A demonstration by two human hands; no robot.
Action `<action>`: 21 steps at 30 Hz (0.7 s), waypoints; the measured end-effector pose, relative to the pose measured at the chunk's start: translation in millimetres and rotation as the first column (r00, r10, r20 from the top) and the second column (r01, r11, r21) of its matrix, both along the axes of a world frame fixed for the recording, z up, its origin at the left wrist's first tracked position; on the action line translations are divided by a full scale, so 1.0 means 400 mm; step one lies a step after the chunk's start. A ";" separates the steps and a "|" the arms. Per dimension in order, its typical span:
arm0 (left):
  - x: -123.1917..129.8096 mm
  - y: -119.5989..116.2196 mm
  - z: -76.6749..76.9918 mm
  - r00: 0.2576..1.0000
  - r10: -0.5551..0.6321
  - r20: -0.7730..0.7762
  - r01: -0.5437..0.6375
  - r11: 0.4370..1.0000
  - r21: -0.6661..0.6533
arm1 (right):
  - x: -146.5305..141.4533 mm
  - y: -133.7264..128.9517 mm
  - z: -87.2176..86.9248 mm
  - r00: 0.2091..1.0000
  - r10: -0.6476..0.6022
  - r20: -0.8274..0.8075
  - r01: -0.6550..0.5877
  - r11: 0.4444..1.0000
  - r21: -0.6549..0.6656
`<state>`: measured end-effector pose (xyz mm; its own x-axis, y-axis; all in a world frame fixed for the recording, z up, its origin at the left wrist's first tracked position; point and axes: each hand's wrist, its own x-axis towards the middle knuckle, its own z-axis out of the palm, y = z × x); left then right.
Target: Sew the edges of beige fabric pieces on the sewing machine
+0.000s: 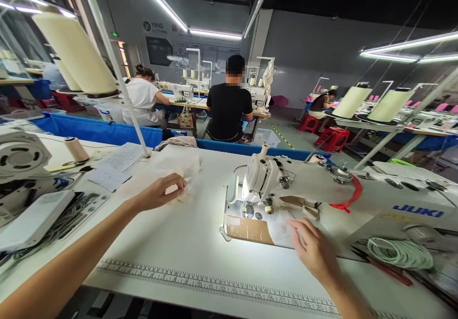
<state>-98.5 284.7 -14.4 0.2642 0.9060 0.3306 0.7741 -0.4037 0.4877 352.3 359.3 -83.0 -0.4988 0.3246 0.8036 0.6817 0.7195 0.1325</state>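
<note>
My left hand (162,191) is over the white table (203,214), its thumb and fingertips closed on a thin, pale, see-through piece of fabric (188,192). To the right, my right hand (311,245) rests by the front edge of the sewing machine's bed, beside a whitish piece of material (281,230). Its fingers are slightly curled, and what lies under the fingertips is hard to make out. The lit needle area of the JUKI sewing machine (257,180) stands to the upper left of this hand. Brown tape (250,229) covers part of the bed.
A printed ruler (222,288) runs along the front edge. Papers (116,164), a thread cone (76,150) and another machine (21,152) stand left. Scissors (386,266) and a green cord coil (400,253) lie right. Beyond the blue trough (107,129), several people sit at machines.
</note>
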 end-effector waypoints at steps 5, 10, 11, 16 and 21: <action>0.114 0.019 -0.010 0.997 -0.063 0.053 0.077 0.941 -0.330 | -0.111 -0.072 -0.009 0.961 0.255 0.109 -0.189 0.890 -0.414; 0.247 0.071 -0.003 0.986 -0.142 0.088 0.166 0.861 -0.481 | -0.205 -0.068 -0.006 0.943 0.265 0.200 -0.194 0.929 -0.316; 0.270 0.078 -0.004 0.984 -0.140 0.109 0.176 0.851 -0.495 | -0.215 -0.064 -0.007 0.942 0.260 0.211 -0.188 0.932 -0.309; 0.352 0.105 -0.047 0.978 -0.073 0.194 0.165 0.844 -0.510 | -0.228 -0.056 -0.020 0.947 0.258 0.193 -0.195 0.935 -0.295; 0.382 0.123 -0.088 0.997 0.064 -0.031 -0.070 0.859 -0.507 | -0.220 -0.066 -0.026 0.961 0.250 0.114 -0.208 0.932 -0.297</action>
